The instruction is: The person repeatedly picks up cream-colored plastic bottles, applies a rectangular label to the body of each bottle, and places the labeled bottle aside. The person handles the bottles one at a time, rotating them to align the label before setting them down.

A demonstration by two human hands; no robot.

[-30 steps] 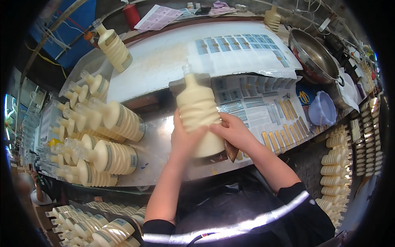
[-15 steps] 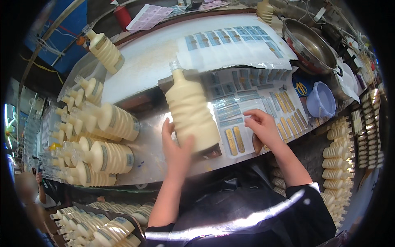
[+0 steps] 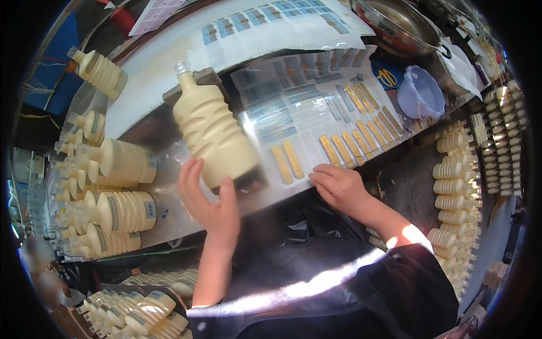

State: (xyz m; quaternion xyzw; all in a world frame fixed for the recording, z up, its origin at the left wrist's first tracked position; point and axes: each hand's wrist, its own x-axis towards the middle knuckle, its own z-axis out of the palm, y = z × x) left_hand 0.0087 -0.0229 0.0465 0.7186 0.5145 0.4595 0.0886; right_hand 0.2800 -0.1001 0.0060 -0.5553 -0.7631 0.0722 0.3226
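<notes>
A large cream bottle (image 3: 212, 127) with spiral ridges and a clear neck lies on a dark rest, its neck pointing away from me. My left hand (image 3: 212, 198) is by its base, thumb and fingers apart; I cannot tell whether the fingertips touch the bottle. At the near edge of a white sheet (image 3: 307, 135), my right hand (image 3: 341, 189) has its fingers drawn together, and what they hold, if anything, is hidden. Two gold label strips (image 3: 288, 162) lie just left of it. More gold strips (image 3: 361, 138) and blue-grey labels (image 3: 268, 118) cover the sheet.
Several labelled cream bottles (image 3: 121, 212) lie stacked at the left; one more (image 3: 101, 73) is farther back. A white board (image 3: 169, 62) bears blue labels (image 3: 254, 18). At the right are a lilac bucket (image 3: 420, 93), a metal pan (image 3: 401, 25) and bottle rows (image 3: 451, 169).
My right hand has come down from above the sheet to its near edge, uncovering several gold strips. My left hand has slid toward the bottle's base. The whole view has shifted.
</notes>
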